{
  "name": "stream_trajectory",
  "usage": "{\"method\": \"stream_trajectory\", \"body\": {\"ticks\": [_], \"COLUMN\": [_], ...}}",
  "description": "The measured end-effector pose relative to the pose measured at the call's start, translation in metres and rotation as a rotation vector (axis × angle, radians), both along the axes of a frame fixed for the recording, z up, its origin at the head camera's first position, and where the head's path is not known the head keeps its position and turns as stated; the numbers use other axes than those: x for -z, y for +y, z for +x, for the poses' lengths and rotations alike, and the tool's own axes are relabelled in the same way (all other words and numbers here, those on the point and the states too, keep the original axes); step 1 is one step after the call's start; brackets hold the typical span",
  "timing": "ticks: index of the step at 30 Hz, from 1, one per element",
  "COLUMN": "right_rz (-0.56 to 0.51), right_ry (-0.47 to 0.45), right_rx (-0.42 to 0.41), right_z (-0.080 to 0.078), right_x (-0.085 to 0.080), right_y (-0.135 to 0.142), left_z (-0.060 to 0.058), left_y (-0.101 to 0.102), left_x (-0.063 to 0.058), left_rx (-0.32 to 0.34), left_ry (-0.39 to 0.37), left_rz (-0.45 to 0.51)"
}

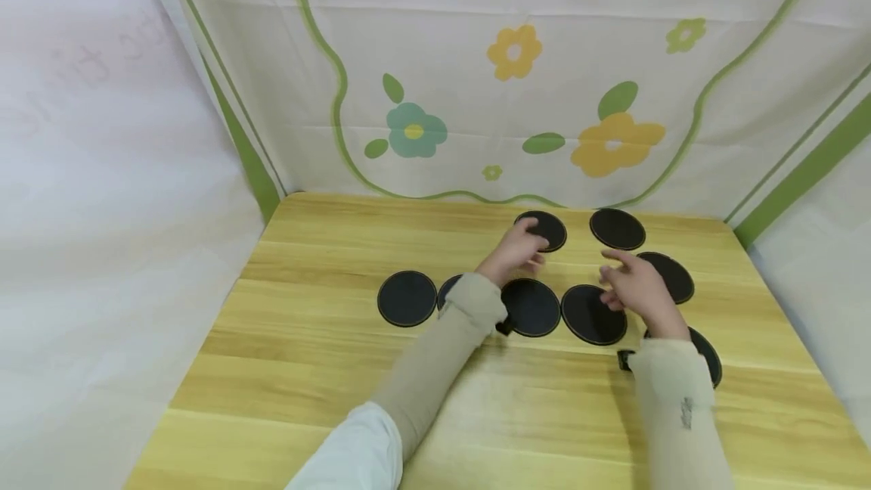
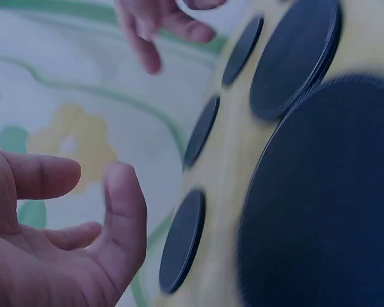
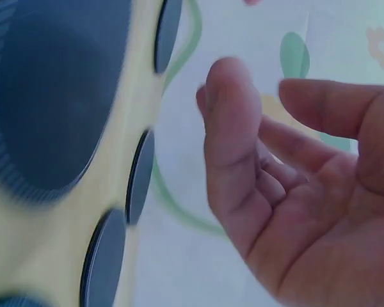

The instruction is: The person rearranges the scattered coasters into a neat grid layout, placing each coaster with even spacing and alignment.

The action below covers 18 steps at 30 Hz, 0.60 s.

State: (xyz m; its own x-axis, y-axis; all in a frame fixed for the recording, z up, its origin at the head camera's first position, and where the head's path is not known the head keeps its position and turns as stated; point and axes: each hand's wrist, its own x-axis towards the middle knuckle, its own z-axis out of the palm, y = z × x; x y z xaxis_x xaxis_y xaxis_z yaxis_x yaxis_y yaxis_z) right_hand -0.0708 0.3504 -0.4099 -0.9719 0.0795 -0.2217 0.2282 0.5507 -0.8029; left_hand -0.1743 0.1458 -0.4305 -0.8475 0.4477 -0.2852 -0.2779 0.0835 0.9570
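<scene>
Several black round coasters with thin gold rims lie flat on the wooden table. My left hand (image 1: pixel 515 251) hovers near the back coaster (image 1: pixel 553 233), its fingers loosely bent with nothing between them. In the left wrist view, a gap shows between the thumb and fingers (image 2: pixel 127 211). To the right, my right hand (image 1: pixel 634 284) is held above the table, close to a coaster (image 1: pixel 670 277) at its right and another (image 1: pixel 588 316) below. No object lies in its grasp in the right wrist view, where its fingers (image 3: pixel 233 147) are relaxed and bent.
Beside the left forearm is the leftmost coaster (image 1: pixel 407 299); the sleeve partly covers its neighbour (image 1: pixel 449 289). One more coaster (image 1: pixel 618 229) lies at the back right. A flower-printed cloth (image 1: pixel 449 59) hangs behind the wooden table (image 1: pixel 286 369), with white cloth at both sides.
</scene>
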Motion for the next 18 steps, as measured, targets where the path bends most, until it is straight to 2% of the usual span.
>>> {"method": "stream_trajectory", "body": {"ticks": [4,8,12,18], "right_rz": [-0.116,-0.149,-0.143,-0.218], "right_ry": [-0.050,-0.166,-0.240,-0.222], "right_rx": [-0.035,-0.039,-0.013,0.007], "right_z": [-0.042,-0.071,-0.085,-0.097], "right_x": [0.003,0.014,0.022,0.024], "right_y": [-0.006,-0.009,-0.015,-0.025], "left_z": [-0.025,-0.032,-0.032,-0.035], "left_y": [0.000,0.004,0.009,0.015], "left_x": [0.000,0.005,0.010,0.012], "left_rx": [-0.045,0.003,0.040,-0.033], "left_ry": [0.005,-0.005,-0.013,-0.032], "left_rz": [-0.072,-0.172,-0.210,-0.159]}}
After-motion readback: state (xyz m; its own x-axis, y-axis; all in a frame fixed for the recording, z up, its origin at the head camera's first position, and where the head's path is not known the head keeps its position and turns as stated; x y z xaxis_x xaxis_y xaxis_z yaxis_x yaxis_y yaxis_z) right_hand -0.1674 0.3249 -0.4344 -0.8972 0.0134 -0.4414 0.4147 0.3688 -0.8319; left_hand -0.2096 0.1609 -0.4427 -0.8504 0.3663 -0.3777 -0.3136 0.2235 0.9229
